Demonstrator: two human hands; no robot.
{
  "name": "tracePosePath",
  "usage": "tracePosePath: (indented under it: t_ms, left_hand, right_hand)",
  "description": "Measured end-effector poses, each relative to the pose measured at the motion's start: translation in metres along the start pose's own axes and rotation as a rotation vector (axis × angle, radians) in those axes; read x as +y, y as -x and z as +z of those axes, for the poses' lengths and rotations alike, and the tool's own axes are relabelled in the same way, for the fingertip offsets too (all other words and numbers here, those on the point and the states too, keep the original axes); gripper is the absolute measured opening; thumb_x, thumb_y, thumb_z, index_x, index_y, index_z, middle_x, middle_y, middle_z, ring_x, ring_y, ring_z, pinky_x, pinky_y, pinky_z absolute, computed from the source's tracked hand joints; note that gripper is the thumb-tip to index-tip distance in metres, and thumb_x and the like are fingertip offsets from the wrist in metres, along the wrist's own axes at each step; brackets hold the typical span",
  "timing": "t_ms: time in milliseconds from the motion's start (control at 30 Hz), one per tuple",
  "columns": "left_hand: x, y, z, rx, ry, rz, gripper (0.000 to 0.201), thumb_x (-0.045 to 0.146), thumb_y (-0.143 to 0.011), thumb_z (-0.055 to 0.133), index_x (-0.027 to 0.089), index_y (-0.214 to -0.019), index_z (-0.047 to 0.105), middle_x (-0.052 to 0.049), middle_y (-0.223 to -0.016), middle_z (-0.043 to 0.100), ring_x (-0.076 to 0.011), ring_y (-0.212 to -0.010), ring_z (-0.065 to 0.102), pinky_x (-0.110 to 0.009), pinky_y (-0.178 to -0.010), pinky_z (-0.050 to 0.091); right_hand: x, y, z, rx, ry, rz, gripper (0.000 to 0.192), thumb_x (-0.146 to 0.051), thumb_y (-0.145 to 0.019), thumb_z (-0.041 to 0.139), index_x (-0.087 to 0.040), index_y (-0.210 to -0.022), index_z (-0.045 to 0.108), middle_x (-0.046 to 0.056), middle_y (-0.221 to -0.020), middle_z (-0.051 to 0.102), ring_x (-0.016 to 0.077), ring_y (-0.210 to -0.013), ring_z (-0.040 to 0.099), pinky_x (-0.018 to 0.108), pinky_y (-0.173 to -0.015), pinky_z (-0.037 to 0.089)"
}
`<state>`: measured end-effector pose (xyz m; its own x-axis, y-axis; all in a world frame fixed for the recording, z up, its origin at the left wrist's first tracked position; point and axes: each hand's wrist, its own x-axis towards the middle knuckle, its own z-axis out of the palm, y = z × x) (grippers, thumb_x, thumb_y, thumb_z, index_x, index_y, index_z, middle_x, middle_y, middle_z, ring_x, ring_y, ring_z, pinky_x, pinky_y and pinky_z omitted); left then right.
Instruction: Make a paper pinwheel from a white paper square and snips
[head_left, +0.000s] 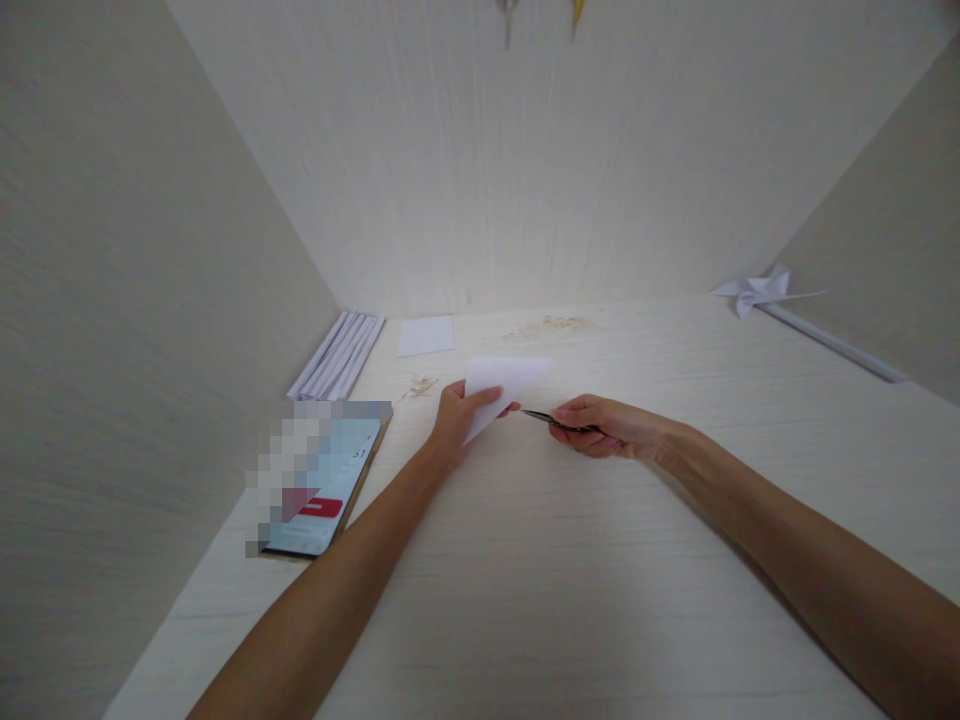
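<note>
A folded white sheet of paper [499,378] is gripped in my left hand [454,425], the thumb lying over its front near the lower edge. My right hand [592,425] is closed around a small pair of dark scissors [538,415]. The blades look closed, and their tip points left, just beside the fingertips of my left hand under the paper. Fingers hide most of the scissors' handles. Behind the paper, a square white sheet [426,336] lies flat on the table.
Several rolled white paper sticks [337,355] lie at the back left, above a phone or tablet [330,490], partly pixelated. A paper pinwheel [765,290] on a white stick [832,340] rests along the right wall. Brownish marks [555,325] spot the table near the back wall.
</note>
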<state>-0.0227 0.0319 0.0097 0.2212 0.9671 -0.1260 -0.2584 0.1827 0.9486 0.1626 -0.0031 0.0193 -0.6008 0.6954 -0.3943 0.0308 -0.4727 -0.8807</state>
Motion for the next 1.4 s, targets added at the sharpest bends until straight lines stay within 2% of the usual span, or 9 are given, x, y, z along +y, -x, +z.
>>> tracePosePath:
  t_ms: [100, 267, 1067, 1400]
  left_hand:
    - [0.0005, -0.0016, -0.0002, 0.03, 0.049, 0.017, 0.018, 0.019, -0.051, 0.067, 0.01, -0.066, 0.062, -0.004, -0.06, 0.066, -0.0125, -0.053, 0.06, -0.023, -0.054, 0.046]
    - [-0.0002, -0.0002, 0.0001, -0.012, 0.009, 0.012, 0.019, 0.021, -0.05, 0.068, 0.009, -0.064, 0.062, -0.005, -0.057, 0.065, -0.0137, -0.052, 0.06, -0.025, -0.055, 0.046]
    - [-0.0015, -0.0004, -0.0001, -0.012, -0.02, 0.012, 0.019, 0.022, -0.049, 0.069, 0.009, -0.063, 0.063, -0.004, -0.055, 0.065, -0.0133, -0.05, 0.059, -0.024, -0.051, 0.046]
    - [-0.0003, -0.0002, 0.0008, 0.009, -0.008, 0.009, 0.019, 0.02, -0.051, 0.067, 0.009, -0.066, 0.062, -0.006, -0.062, 0.067, -0.0145, -0.054, 0.061, -0.023, -0.051, 0.045]
  right_hand:
    - [-0.0008, 0.0012, 0.0009, 0.002, 0.006, 0.009, 0.026, -0.029, -0.081, 0.044, -0.011, -0.062, 0.049, -0.009, -0.037, 0.028, 0.0005, -0.03, 0.016, 0.012, -0.026, 0.01]
    - [-0.0005, 0.0012, 0.0005, -0.001, -0.002, 0.007, 0.027, -0.03, -0.082, 0.043, -0.011, -0.064, 0.049, -0.009, -0.037, 0.028, 0.0005, -0.029, 0.016, 0.012, -0.026, 0.01]
    - [0.0011, -0.0005, -0.0006, 0.003, -0.017, -0.008, 0.028, -0.028, -0.082, 0.042, -0.009, -0.064, 0.052, -0.009, -0.037, 0.031, 0.0001, -0.028, 0.018, 0.011, -0.025, 0.012]
    - [0.0028, -0.0013, -0.0037, -0.011, -0.084, -0.004, 0.028, -0.028, -0.082, 0.041, -0.009, -0.065, 0.052, -0.009, -0.037, 0.03, 0.0003, -0.028, 0.017, 0.011, -0.025, 0.013]
